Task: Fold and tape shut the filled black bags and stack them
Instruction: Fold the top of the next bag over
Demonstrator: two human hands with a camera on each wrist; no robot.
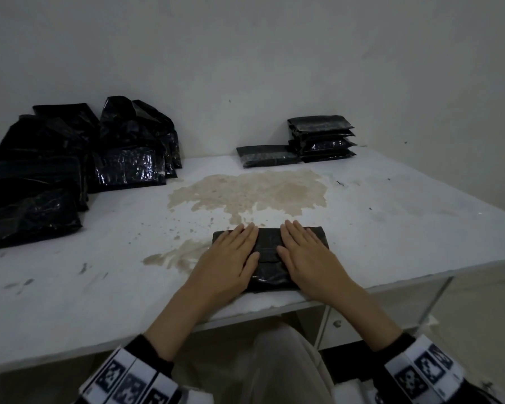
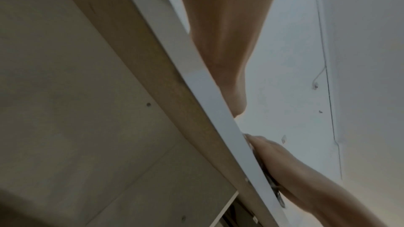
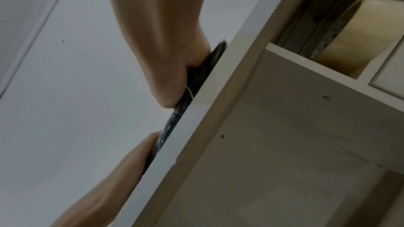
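Head view: both hands lie flat, fingers straight and together, pressing a folded black bag at the near edge of the white surface. Left hand covers the bag's left part, right hand its right part; neither grips it. The bag lies flat with its long axis running left to right, parallel to the near edge. Unfolded bags are piled at far left; a stack of taped bags stands at far right, with one more bag lying just beside it. Right wrist view shows a tape roll on a shelf below.
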